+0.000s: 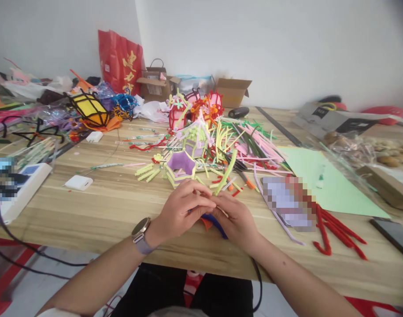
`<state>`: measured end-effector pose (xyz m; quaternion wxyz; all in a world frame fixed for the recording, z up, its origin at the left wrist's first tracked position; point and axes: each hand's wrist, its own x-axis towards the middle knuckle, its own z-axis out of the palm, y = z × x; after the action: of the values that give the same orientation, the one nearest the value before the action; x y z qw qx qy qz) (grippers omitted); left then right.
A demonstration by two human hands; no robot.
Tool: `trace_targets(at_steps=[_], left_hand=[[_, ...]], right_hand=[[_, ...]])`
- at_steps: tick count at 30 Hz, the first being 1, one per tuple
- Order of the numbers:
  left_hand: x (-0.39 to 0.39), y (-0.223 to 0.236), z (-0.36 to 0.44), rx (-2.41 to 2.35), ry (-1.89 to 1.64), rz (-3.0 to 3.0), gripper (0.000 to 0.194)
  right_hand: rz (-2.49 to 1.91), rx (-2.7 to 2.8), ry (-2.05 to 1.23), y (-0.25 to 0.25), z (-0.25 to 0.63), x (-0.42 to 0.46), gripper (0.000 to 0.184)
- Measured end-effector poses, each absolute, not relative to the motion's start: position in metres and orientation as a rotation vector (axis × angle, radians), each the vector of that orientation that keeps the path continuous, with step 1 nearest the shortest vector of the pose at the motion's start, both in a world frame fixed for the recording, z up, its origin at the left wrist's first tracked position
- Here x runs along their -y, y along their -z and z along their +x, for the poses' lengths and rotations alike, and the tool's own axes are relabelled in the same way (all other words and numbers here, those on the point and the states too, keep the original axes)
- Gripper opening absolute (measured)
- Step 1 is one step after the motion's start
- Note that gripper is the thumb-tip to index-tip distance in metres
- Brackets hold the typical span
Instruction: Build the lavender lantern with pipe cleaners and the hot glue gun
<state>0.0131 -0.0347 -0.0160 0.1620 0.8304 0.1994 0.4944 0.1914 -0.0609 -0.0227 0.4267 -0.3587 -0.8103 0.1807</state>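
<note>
Both my hands meet over the near middle of the table, fingertips pinched together. From between them rises a yellow-green pipe cleaner [227, 174], its lower end hidden by fingers. My left hand [181, 209] is closed at the fingertips, touching my right hand [236, 220], which is closed on the pipe cleaner. Whether the left fingers also grip the stem is hidden. Just beyond them stands a purple hexagonal cup [172, 175] with pale yellow edging. Behind it is a small green and lilac pipe-cleaner piece [195, 137]. Something blue [218, 225] shows partly under my right hand.
Loose pink and green pipe cleaners [257, 143] are heaped beyond my hands. Red pipe cleaners [340, 231] and a pale green sheet [330, 180] lie right. Left are a white charger [78, 182], a power strip [29, 189] and a yellow-black lantern [89, 108]. A red bag [120, 61] stands behind.
</note>
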Motion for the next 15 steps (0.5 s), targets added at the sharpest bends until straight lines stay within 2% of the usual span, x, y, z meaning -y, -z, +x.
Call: trace_targets(at_steps=[15], left_hand=[[0.036,0.0202,0.0163,-0.757,-1.22,2.447,0.013]], right_hand=[[-0.932,2.14,-0.218,0.0327,0.194,0.0568,0.024]])
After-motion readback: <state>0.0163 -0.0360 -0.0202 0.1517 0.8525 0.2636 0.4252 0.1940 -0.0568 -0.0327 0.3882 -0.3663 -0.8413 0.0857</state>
